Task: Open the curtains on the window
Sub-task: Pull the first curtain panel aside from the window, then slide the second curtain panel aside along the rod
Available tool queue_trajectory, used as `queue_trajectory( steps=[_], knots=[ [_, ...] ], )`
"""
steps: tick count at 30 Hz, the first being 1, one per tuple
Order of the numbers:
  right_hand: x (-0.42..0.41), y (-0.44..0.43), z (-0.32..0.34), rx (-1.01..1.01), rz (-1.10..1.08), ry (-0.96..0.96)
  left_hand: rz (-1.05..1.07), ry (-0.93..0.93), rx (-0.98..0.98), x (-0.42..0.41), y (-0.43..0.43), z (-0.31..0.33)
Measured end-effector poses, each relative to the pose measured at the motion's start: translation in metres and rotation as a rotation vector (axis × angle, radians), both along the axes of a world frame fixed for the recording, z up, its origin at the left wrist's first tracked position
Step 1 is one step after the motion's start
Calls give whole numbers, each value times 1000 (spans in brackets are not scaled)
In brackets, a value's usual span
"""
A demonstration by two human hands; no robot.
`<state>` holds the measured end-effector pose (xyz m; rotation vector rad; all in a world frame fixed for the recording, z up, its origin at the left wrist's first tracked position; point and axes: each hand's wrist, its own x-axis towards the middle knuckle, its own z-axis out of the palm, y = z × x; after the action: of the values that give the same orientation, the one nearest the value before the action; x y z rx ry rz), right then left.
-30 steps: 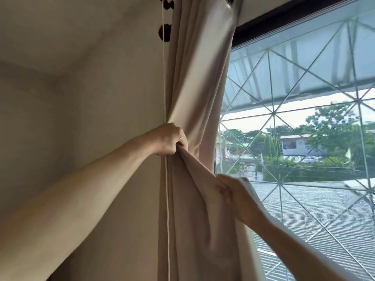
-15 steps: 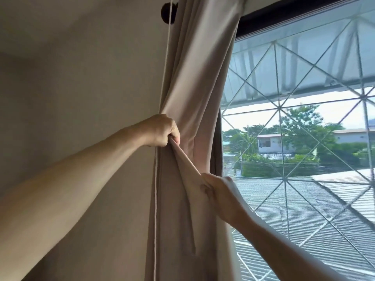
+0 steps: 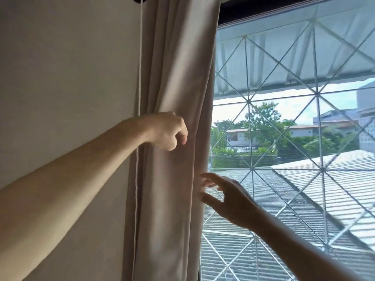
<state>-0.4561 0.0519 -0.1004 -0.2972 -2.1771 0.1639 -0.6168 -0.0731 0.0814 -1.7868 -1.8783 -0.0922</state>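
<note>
Left hand (image 3: 166,131) loosely curled against curtain (image 3: 178,98), not clearly gripping anything. Right hand (image 3: 225,196) spread wide, released, just right of fabric's edge. Curtain bunched at left side of window (image 3: 294,138), beside pull cord (image 3: 139,78). Looks basically open already; just tuck folds leftward, keep clear of cord, avoid yanking downward.

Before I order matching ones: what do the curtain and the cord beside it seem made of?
Curtain: beige woven fabric, matte, seemingly thick; it hangs in soft folds and blocks the daylight. Cord: thin white string, probably cotton or nylon.
</note>
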Motion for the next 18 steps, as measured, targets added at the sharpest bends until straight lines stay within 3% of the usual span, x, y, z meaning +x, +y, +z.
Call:
queue_trajectory(
  steps=[7,18],
  knots=[
    [107,27,4,94,-368,92,-197,83,238,72,45,-14],
    [319,36,16,70,-883,65,-529,21,378,221,115,-33]
  ],
)
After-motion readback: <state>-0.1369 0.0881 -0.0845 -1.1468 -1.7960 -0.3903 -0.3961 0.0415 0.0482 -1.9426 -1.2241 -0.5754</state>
